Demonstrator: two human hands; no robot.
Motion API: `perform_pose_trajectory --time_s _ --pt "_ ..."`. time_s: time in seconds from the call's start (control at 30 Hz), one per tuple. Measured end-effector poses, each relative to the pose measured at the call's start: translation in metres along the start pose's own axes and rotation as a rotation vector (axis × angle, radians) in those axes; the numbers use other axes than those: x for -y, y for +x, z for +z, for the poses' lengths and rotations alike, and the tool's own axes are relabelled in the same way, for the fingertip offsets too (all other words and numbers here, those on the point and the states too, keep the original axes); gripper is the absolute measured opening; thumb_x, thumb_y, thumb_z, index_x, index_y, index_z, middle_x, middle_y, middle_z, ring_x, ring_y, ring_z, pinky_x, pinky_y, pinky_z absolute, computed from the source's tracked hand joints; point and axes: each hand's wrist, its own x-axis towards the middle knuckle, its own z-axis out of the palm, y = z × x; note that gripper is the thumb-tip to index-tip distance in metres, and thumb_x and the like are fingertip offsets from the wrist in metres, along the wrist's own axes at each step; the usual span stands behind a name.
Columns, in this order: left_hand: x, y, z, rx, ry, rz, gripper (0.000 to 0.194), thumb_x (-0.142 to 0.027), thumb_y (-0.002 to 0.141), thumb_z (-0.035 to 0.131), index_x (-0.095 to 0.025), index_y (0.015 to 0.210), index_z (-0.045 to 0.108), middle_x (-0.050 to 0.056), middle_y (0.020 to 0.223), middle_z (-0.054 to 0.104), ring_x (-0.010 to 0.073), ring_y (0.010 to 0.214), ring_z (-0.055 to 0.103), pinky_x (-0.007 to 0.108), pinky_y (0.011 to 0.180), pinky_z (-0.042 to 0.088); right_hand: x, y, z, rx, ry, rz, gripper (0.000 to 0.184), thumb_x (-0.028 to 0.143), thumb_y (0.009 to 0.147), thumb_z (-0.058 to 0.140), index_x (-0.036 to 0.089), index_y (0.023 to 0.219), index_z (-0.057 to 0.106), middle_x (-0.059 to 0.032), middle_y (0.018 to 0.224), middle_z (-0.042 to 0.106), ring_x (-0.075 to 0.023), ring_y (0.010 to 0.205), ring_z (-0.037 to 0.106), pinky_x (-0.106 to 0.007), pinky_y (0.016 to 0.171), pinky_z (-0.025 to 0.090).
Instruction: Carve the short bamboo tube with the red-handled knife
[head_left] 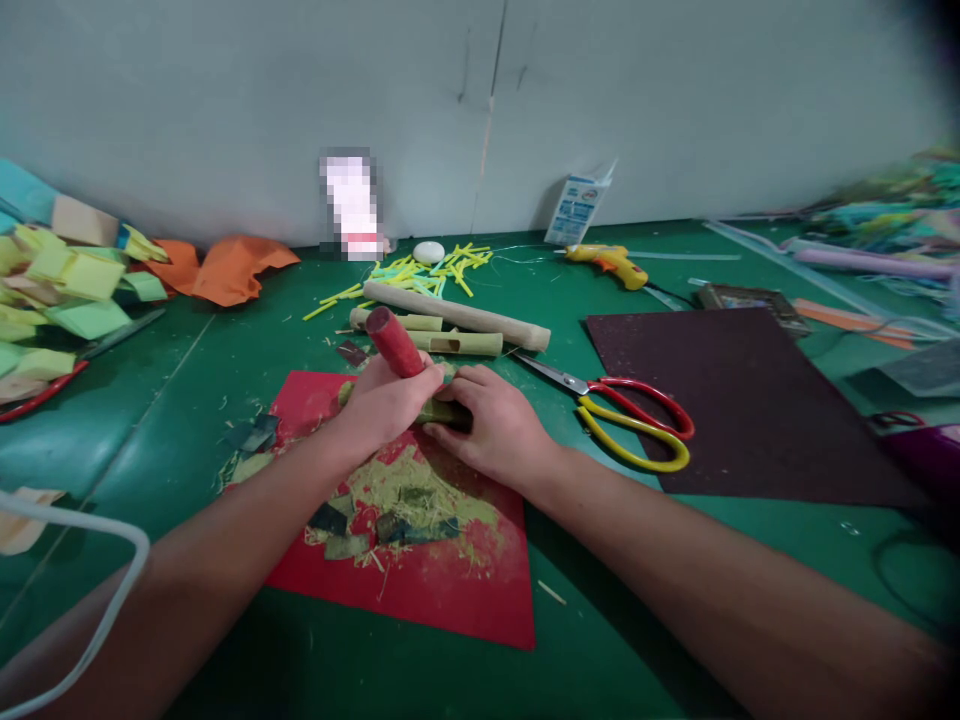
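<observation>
My left hand (390,400) is wrapped round a tool with a thick red handle (394,342), which leans up and to the left; its working end is hidden. With its fingers closed, my right hand (499,420) grips a short green bamboo piece (441,411) lying crosswise under both hands. Beneath them is a red sheet (480,605) strewn with yellowish shavings (409,490) and dark green peeled chips (427,530). Just beyond the hands lie a bamboo tube with a cut slot (480,345) and a pale wooden stick (465,315).
Scissors with red and yellow handles (637,410) lie right, partly over a dark board (750,420). Behind are a yellow glue gun (607,265), yellow and green sticks (405,270) and a white round object (429,252). Folded paper (82,270) piles up left; a white cable (112,600) crosses lower left.
</observation>
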Motion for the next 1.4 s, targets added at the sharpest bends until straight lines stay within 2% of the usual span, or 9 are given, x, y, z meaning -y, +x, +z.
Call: perform_pose_trajectory --time_s 0.13,0.27,0.4,0.53,0.63,0.87,1.13,1.33,1.4 --pt "-0.006 -0.003 0.001 -0.013 0.072 -0.033 0.026 -0.034 0.075 0.056 -0.02 0.056 0.045 -0.002 0.059 0.045 0.0134 0.062 0.044 0.027 0.059 0.037 0.002 -0.002 0.0 -0.001 0.025 -0.031 0.014 0.029 0.081 0.072 0.017 0.085 0.065 -0.0063 0.088 0.059 -0.0198 0.085 0.051 -0.032 0.072 0.037" --pt "-0.002 -0.01 0.0 -0.026 0.094 -0.01 0.024 -0.031 0.073 0.055 -0.02 0.056 0.043 -0.002 0.06 0.043 0.0137 0.064 0.044 0.027 0.06 0.036 0.003 -0.004 0.001 -0.008 0.057 -0.051 0.014 0.027 0.081 0.073 0.018 0.083 0.062 -0.0042 0.084 0.057 -0.019 0.082 0.049 -0.031 0.071 0.036" --pt "0.009 -0.016 -0.006 0.112 -0.054 0.002 0.025 -0.033 0.071 0.056 -0.02 0.056 0.04 -0.003 0.059 0.038 0.0124 0.061 0.038 0.026 0.056 0.033 0.001 -0.004 0.001 -0.03 0.1 -0.057 0.014 0.027 0.081 0.072 0.018 0.08 0.061 -0.0032 0.081 0.054 -0.0181 0.08 0.047 -0.031 0.069 0.034" --pt "0.01 -0.014 -0.004 -0.033 -0.125 0.063 0.028 -0.032 0.075 0.05 -0.021 0.056 0.033 -0.004 0.058 0.03 0.0113 0.058 0.031 0.026 0.057 0.032 0.0 -0.004 0.0 -0.044 0.082 -0.035 0.013 0.024 0.078 0.073 0.018 0.08 0.062 -0.0026 0.08 0.052 -0.0172 0.077 0.046 -0.03 0.067 0.033" --pt "0.005 -0.009 0.0 -0.008 -0.016 0.11 0.03 -0.033 0.079 0.05 -0.02 0.055 0.036 -0.003 0.058 0.033 0.0119 0.06 0.034 0.026 0.059 0.034 0.0 -0.004 0.001 -0.045 0.052 -0.012 0.016 0.027 0.077 0.074 0.018 0.08 0.061 -0.003 0.081 0.053 -0.0176 0.078 0.046 -0.031 0.067 0.032" --pt "0.0 -0.009 0.0 -0.008 0.153 0.084 0.024 -0.033 0.08 0.053 -0.02 0.06 0.046 -0.002 0.063 0.046 0.0149 0.068 0.045 0.028 0.064 0.037 -0.001 -0.002 0.001 -0.037 0.029 -0.022 0.018 0.029 0.078 0.074 0.018 0.078 0.059 -0.0038 0.082 0.054 -0.0185 0.079 0.047 -0.031 0.069 0.033" --pt "0.002 -0.009 0.0 0.012 0.186 0.078 0.025 -0.034 0.079 0.053 -0.021 0.059 0.047 -0.001 0.063 0.048 0.0162 0.069 0.046 0.029 0.064 0.037 0.0 -0.002 0.0 -0.022 0.05 -0.057 0.018 0.029 0.079 0.075 0.019 0.078 0.06 -0.0027 0.08 0.053 -0.0181 0.079 0.047 -0.031 0.069 0.033" --pt "0.012 -0.013 -0.001 0.068 -0.007 0.083 0.029 -0.032 0.074 0.055 -0.02 0.054 0.039 -0.002 0.058 0.038 0.0131 0.061 0.039 0.028 0.059 0.036 -0.003 -0.002 0.0 -0.021 0.08 -0.068 0.017 0.029 0.082 0.073 0.019 0.077 0.06 -0.0023 0.079 0.053 -0.0175 0.08 0.047 -0.031 0.069 0.033" --pt "0.013 -0.012 -0.001 -0.048 -0.049 0.082 0.029 -0.031 0.076 0.054 -0.021 0.055 0.037 -0.003 0.059 0.035 0.0126 0.061 0.036 0.028 0.061 0.036 -0.003 -0.001 0.0 -0.022 0.066 -0.065 0.016 0.027 0.08 0.074 0.018 0.077 0.06 -0.0022 0.079 0.052 -0.0175 0.079 0.046 -0.031 0.069 0.033"
